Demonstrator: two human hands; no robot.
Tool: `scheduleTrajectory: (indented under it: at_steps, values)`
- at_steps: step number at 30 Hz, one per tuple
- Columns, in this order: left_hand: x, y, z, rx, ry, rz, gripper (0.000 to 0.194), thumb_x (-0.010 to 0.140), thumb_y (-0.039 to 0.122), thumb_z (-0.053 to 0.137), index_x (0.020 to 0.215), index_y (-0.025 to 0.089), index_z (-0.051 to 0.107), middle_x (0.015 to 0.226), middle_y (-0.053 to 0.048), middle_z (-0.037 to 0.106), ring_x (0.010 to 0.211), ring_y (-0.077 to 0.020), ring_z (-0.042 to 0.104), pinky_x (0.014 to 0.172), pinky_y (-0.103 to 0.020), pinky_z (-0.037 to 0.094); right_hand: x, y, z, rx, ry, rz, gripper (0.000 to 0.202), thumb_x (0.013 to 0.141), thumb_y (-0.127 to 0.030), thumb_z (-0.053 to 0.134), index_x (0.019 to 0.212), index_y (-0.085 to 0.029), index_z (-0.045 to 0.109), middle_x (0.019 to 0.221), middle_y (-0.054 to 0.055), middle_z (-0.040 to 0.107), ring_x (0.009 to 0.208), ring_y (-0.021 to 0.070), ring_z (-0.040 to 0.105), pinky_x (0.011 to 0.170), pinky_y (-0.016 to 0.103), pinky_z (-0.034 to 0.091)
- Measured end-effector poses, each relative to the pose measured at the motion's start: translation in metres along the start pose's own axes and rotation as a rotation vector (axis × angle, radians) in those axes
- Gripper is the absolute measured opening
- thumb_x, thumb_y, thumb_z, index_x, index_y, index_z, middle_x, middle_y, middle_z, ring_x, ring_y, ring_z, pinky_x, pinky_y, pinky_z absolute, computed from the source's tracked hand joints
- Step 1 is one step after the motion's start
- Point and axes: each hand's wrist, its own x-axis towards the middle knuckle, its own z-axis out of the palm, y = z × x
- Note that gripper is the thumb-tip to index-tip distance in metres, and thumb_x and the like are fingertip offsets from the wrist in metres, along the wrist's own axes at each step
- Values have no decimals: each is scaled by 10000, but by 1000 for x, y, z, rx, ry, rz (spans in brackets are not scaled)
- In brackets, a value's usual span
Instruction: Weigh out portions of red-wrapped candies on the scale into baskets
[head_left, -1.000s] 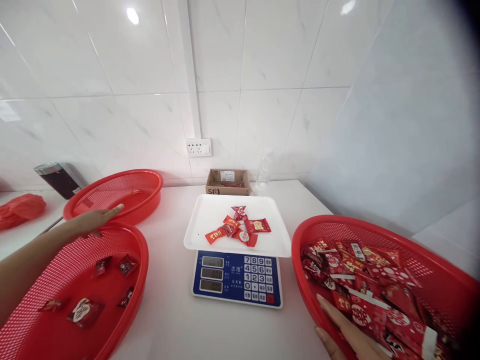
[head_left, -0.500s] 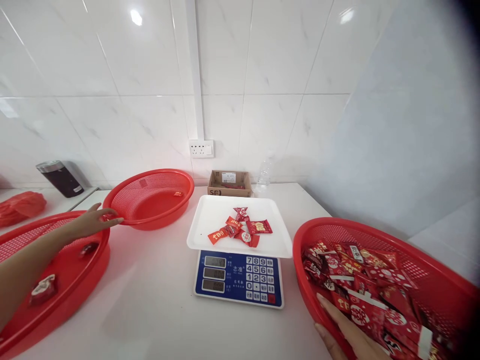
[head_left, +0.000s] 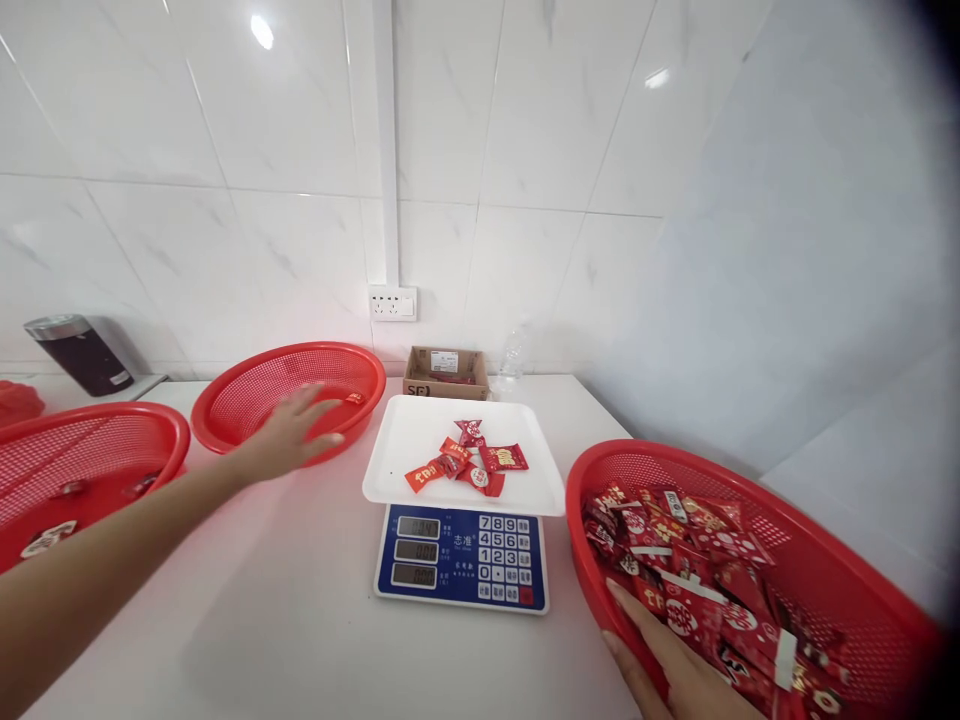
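Note:
My left hand (head_left: pixel 289 437), slightly blurred, hangs over the near rim of the back red basket (head_left: pixel 217 405), fingers spread and holding nothing. At lower right my right hand (head_left: pixel 667 665) grips the near rim of a red basket (head_left: pixel 847 540) full of red candy packets (head_left: pixel 694 605), the thumb inside it. Between the hands, a digital scale (head_left: pixel 461 558) carries a white tray (head_left: pixel 390 455). Several red wrapped candies (head_left: pixel 504 458) lie on the tray. One small red piece (head_left: pixel 354 398) lies in the back basket.
A third red basket (head_left: pixel 176 440) with a few wrapped pieces stands at the left. Behind the scale are a cardboard box (head_left: pixel 445 388) and a clear plastic bottle (head_left: pixel 514 355). A dark tumbler (head_left: pixel 82 355) leans at the far left, near a red bag (head_left: pixel 19 402).
My left hand has moved right, from beside the left basket to the back basket's near rim, and its fingers have spread. The view has shifted slightly; my right hand stays at its basket.

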Motion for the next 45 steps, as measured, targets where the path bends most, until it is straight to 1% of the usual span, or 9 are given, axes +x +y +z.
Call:
scheduleTrajectory:
  at_steps: [3, 8, 11, 15, 18, 26, 35, 40, 45]
  values:
    - [12, 68, 16, -77, -74, 221, 709, 806, 648, 383, 1409, 298, 253, 1535, -52, 118, 1396, -266, 111, 1089, -431, 231, -2, -5, -3, 4, -1, 16, 454, 878, -435, 376, 1245, -241, 558, 1144, 37, 655, 959, 210, 662, 712, 294, 570]
    - [39, 152, 37, -228, -231, 489, 846, 777, 698, 370, 1447, 250, 116, 1530, -149, 38, 1385, -358, 74, 1066, -556, 193, -4, -8, -1, -8, 11, 8, 429, 892, -422, 370, 1247, -254, 544, 1146, 14, 658, 930, 187, 672, 679, 253, 566]
    - [58, 178, 47, -213, -208, 541, 852, 705, 743, 433, 1401, 276, 280, 1512, -155, 140, 1355, -395, 175, 1023, -597, 237, -5, -6, 1, -33, 14, -9, 421, 896, -402, 362, 1247, -259, 545, 1152, 13, 656, 907, 180, 680, 647, 236, 563]
    - [72, 195, 53, -188, -90, 581, 610, 753, 672, 454, 1195, 258, 526, 1375, -132, 363, 1261, -330, 334, 987, -483, 345, -4, -6, 1, -49, 21, -12, 416, 889, -403, 381, 1234, -259, 562, 1124, 21, 670, 891, 181, 685, 648, 227, 558]
    - [76, 200, 55, -151, -15, 570, 484, 785, 609, 466, 1047, 220, 587, 1186, -131, 480, 1105, -301, 446, 885, -439, 421, -3, -9, -1, -34, 58, -9, 391, 879, -395, 398, 1203, -281, 585, 1113, 9, 677, 884, 179, 686, 660, 230, 555]
    - [87, 192, 58, -131, 84, 489, 473, 856, 580, 356, 867, 179, 607, 947, -96, 536, 826, -211, 555, 653, -311, 455, -6, -23, 0, -2, 218, 54, 361, 867, -357, 390, 1144, -307, 616, 1062, 5, 700, 860, 184, 688, 661, 251, 550]
    - [88, 162, 38, -210, 242, 348, 407, 927, 442, 304, 784, 184, 585, 865, -29, 553, 797, -124, 572, 723, -227, 436, -6, -23, 1, -7, 245, 66, 356, 863, -363, 392, 1125, -307, 627, 1023, 12, 713, 833, 185, 692, 663, 259, 552]
    - [91, 106, 3, -145, 299, 155, 433, 926, 419, 253, 843, 176, 601, 901, -60, 553, 806, -161, 561, 693, -266, 438, -4, -17, -3, -10, 172, 2, 355, 859, -363, 416, 1145, -307, 619, 1060, -1, 701, 866, 176, 689, 611, 225, 550]
    - [78, 33, -15, -7, 218, 47, 308, 851, 333, 383, 1001, 198, 616, 953, -114, 582, 1053, -280, 495, 699, -320, 438, -3, -16, -6, -21, 143, 1, 369, 868, -355, 407, 1168, -289, 612, 1069, 10, 696, 868, 186, 690, 626, 240, 560]
